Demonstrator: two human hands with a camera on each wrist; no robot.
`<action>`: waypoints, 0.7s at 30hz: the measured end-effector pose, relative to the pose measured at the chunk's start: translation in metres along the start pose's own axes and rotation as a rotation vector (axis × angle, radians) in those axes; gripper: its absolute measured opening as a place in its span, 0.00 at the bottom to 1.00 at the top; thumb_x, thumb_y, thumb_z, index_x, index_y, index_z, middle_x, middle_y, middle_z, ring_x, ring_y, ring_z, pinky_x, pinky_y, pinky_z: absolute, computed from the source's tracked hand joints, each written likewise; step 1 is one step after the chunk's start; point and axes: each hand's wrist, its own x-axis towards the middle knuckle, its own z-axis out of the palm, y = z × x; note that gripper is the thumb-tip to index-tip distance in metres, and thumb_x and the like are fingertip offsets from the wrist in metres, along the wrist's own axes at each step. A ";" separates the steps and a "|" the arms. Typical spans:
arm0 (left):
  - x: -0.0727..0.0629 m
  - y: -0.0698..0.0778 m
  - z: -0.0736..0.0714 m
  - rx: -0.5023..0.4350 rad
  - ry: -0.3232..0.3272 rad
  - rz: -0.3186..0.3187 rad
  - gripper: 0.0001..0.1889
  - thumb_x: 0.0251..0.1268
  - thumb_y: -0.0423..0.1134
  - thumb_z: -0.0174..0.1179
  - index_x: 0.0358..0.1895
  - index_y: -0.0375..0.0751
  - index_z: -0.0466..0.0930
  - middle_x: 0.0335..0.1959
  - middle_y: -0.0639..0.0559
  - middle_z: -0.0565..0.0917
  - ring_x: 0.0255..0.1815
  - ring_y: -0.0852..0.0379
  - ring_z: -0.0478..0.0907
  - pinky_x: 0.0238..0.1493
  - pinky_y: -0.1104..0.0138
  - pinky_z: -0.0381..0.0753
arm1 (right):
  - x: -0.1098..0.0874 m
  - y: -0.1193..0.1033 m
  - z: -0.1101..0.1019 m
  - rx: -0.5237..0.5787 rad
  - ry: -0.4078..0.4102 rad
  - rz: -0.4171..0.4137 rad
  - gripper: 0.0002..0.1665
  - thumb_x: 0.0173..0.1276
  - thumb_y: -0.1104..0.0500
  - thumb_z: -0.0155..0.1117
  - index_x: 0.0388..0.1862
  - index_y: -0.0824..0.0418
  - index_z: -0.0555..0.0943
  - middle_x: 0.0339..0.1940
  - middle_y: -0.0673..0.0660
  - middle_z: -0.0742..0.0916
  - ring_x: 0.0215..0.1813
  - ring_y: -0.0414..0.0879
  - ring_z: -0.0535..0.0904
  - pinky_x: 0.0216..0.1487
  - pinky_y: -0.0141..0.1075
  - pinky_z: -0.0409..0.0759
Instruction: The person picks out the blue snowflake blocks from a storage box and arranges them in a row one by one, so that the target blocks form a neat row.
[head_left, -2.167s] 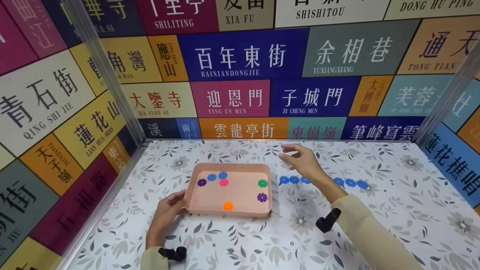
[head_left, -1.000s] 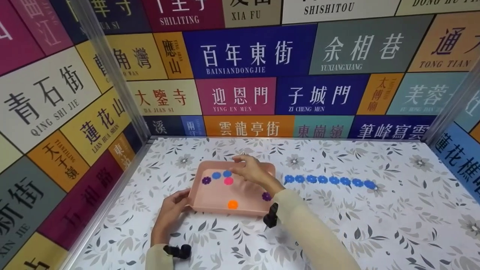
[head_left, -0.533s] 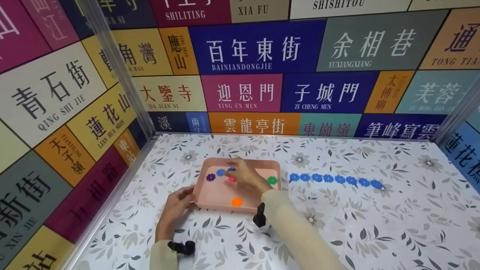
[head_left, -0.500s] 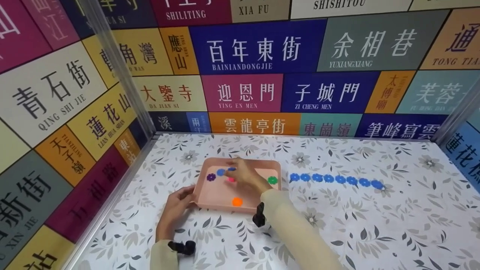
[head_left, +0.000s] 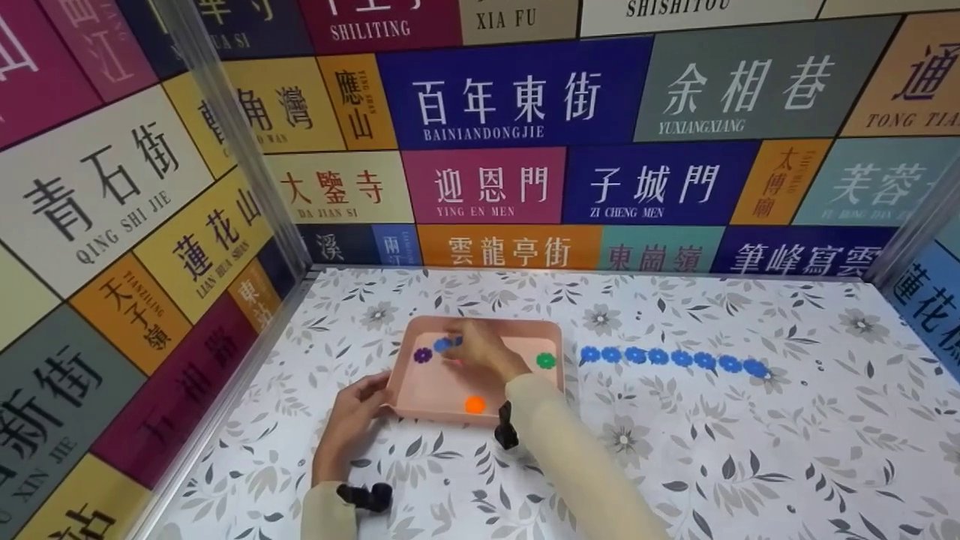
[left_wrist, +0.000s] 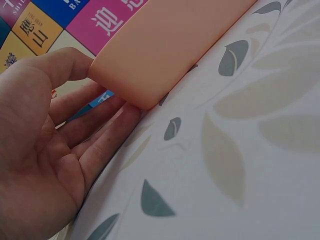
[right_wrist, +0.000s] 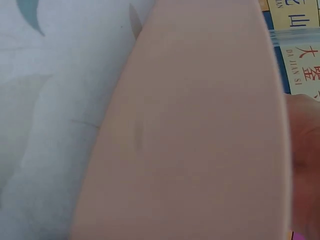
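Observation:
My left hand (head_left: 358, 409) holds the near left corner of a shallow pink tray (head_left: 431, 413); in the left wrist view its thumb meets the rim and its fingers (left_wrist: 107, 132) reach the bottom of the corner. My right hand (head_left: 484, 349) is inside the tray, fingertips down beside a blue flower-shaped piece (head_left: 442, 346). A pink piece (head_left: 459, 361) is mostly covered by that hand. I cannot tell whether the fingers pinch a piece. In the right wrist view the tray wall (right_wrist: 200, 125) hides the fingers. A purple piece (head_left: 423, 355), a green one (head_left: 546, 361) and an orange one (head_left: 475, 405) lie in the tray.
Right of the tray, several blue flower-shaped pieces (head_left: 681, 358) form a row on the leaf-patterned tabletop (head_left: 720, 435). A colourful lettered panel (head_left: 517, 97) rises behind the table, and another (head_left: 97, 202) stands on the left.
My right hand has gone from over the blue row leftward into the tray, and shifts slightly further left. The left hand keeps its hold on the corner. The head view has shifted somewhat.

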 end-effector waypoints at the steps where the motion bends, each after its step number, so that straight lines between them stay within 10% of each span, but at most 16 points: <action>1: 0.000 0.000 0.000 0.006 0.001 -0.002 0.22 0.69 0.34 0.58 0.66 0.34 0.75 0.61 0.36 0.81 0.56 0.48 0.82 0.52 0.61 0.87 | 0.001 0.000 0.001 0.000 -0.005 0.001 0.34 0.69 0.58 0.68 0.73 0.54 0.72 0.70 0.56 0.79 0.61 0.50 0.78 0.67 0.44 0.79; 11: 0.002 -0.001 0.001 -0.001 0.001 -0.012 0.22 0.70 0.34 0.57 0.66 0.35 0.75 0.61 0.38 0.81 0.57 0.47 0.82 0.54 0.61 0.87 | 0.003 0.002 0.005 -0.131 -0.008 -0.053 0.19 0.70 0.58 0.66 0.59 0.56 0.80 0.51 0.54 0.82 0.53 0.50 0.76 0.59 0.45 0.77; 21: 0.003 -0.002 0.000 0.006 0.008 0.002 0.22 0.69 0.33 0.56 0.65 0.33 0.75 0.60 0.36 0.81 0.56 0.48 0.82 0.53 0.61 0.87 | 0.001 0.002 0.008 -0.116 -0.012 -0.001 0.21 0.71 0.56 0.64 0.61 0.56 0.75 0.58 0.52 0.78 0.59 0.51 0.73 0.69 0.50 0.74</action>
